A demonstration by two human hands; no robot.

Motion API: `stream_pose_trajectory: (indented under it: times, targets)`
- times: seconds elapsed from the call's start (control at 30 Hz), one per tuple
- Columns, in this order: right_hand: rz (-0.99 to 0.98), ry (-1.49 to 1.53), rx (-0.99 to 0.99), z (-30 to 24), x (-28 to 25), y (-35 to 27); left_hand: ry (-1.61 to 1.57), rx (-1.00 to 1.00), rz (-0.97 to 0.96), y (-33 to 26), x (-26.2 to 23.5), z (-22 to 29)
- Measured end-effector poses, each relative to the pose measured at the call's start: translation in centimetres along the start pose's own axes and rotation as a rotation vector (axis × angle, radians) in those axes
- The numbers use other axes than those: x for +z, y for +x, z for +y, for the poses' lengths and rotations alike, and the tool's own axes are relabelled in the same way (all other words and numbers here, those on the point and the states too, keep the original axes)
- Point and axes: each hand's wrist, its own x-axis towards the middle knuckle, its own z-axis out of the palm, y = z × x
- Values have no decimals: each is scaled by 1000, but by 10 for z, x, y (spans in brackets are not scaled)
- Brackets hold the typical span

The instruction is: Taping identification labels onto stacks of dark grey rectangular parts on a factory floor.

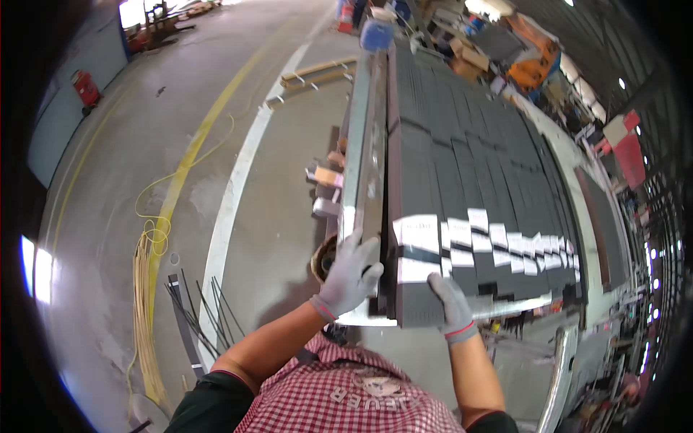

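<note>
Down at the near end of a long stack of dark profiles (462,166), both gloved hands are at work. The left hand (351,274), in a grey glove with a red-trimmed cuff, grips the near end of a long silvery metal channel (364,144) that runs along the left edge of the stack and away into the far part of the scene; its fingers curl over the top edge of the channel, closed on it. The right hand (449,299), in a matching glove, lies with its fingers laid fairly flat and close together on the near end face of one dark profile, touching it just below a row of white paper labels (491,242); whether the thumb grips underneath cannot be told. Those labels stretch rightward across the ends of the profiles, each stuck to one end. The stack fills the middle and right of the view, reaching to the far end where a blue barrel (377,34) stands. To the left lies a concrete floor (144,144) marked with a white line (238,173) and a yellow line, with a coiled yellow cable (148,238) and some thin dark rods (195,310) lying near the person's left. A red cart (86,88) stands far left by the wall.
</note>
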Motion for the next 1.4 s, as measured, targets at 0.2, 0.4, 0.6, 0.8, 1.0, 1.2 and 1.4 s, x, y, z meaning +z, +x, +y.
stream_pose_trajectory:
  times: [0.2,0.4,0.6,0.8,1.0,1.2,1.4]
  targets:
    - [-66,151,625,-4,8,-110,-600,167,-844,-44,-42,51]
    - [-123,508,624,-27,39,-79,-389,-154,-742,-79,20,11]
    - [-157,399,571,-4,43,-58,-495,-452,-553,-69,34,12]
    - [-286,356,538,31,7,-78,-368,-349,-865,-69,34,42]
    - [-165,184,43,76,-5,-85,-253,-249,-944,-54,78,74]
    - [-378,-219,652,160,-114,-168,-131,-345,-993,-69,99,83]
    - [-272,-331,482,189,-140,-157,-239,-371,-1157,-29,157,104]
